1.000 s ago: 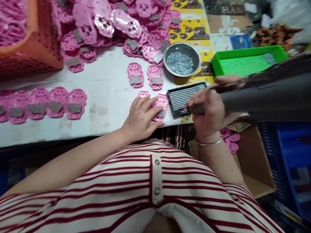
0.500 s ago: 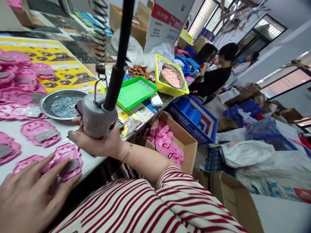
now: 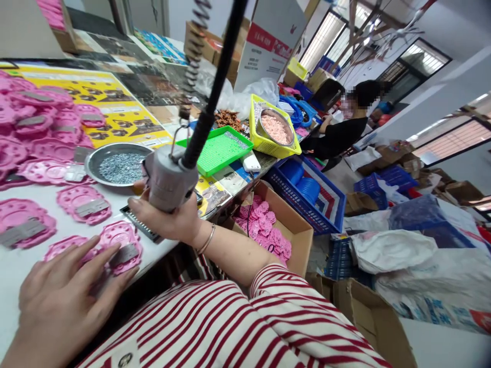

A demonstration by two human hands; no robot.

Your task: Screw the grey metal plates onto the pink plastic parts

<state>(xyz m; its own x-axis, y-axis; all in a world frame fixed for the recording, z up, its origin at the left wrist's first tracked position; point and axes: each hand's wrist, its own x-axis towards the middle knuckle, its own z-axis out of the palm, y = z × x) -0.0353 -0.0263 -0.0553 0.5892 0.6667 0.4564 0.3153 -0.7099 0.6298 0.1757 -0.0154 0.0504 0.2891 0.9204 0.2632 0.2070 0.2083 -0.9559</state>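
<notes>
My right hand (image 3: 174,220) is wrapped round a grey electric screwdriver (image 3: 169,181), which hangs from a coiled spring and a black cable. The driver's tip is hidden. My left hand (image 3: 72,296) lies with its fingers spread over pink plastic parts near the table's front edge. Its fingertips rest at a pink part with a grey plate (image 3: 121,248) across it. Another such part (image 3: 83,203) lies just beyond, and one more (image 3: 25,223) to the left. A round metal dish (image 3: 120,162) of small screws stands behind them.
Pink parts are heaped (image 3: 38,115) at the far left. A green tray (image 3: 224,148) and a yellow basket (image 3: 268,135) with a metal bowl stand farther along the table. Below the edge is a carton (image 3: 295,230) with pink pieces. A person in black (image 3: 341,130) sits beyond.
The view has shifted, so the table and both hands appear farther right. A dark slotted strip now shows beside my right hand. My grip on the screwdriver is the same.
</notes>
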